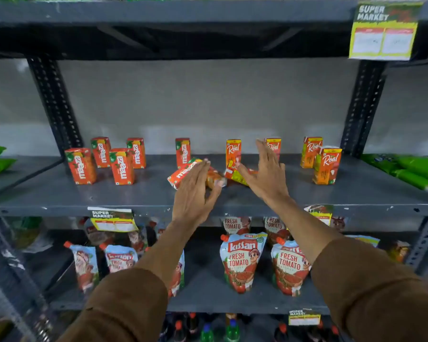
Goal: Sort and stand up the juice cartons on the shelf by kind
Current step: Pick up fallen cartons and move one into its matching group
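On the grey shelf (134,198) several orange-red Maaza cartons (80,166) stand upright at the left, and one more (182,152) stands near the middle. Several orange Real cartons (328,165) stand at the right. Two cartons lie flat in the middle: a Maaza carton (182,175) and a Real carton (236,176). My left hand (193,193) is spread open over the lying Maaza carton, covering part of it. My right hand (265,174) is open just right of the lying Real carton, its thumb close to it.
Green packets (415,171) lie on the neighbouring shelves at far left and far right. Tomato ketchup pouches (241,261) fill the shelf below, bottles the one under it. Price tags (383,30) hang from the shelf edges. Perforated uprights (56,104) frame the bay.
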{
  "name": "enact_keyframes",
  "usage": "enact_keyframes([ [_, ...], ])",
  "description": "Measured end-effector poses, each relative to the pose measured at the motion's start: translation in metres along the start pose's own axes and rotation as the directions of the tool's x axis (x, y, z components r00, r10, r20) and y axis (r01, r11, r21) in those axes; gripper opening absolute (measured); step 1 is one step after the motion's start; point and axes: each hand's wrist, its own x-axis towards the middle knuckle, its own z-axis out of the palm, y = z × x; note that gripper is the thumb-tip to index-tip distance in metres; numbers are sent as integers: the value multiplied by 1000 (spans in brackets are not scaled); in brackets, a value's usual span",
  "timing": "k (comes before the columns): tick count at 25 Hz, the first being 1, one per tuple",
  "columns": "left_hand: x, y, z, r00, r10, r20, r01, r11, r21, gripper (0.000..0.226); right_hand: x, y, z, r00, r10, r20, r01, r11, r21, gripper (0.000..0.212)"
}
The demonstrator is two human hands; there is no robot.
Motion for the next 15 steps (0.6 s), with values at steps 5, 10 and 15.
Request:
enact_keyframes([
  [5,-14,-8,13,999,51,-4,-47,938,344,39,3,15,15,956,152,250,-182,978,102,49],
  [10,-14,-7,17,997,68,-41,-46,914,403,36,3,22,16,968,134,213,-180,960,214,49],
  [15,-15,-7,16,996,81,-37,-58,911,409,36,-13,11,13,997,73,1,-71,973,219,53],
])
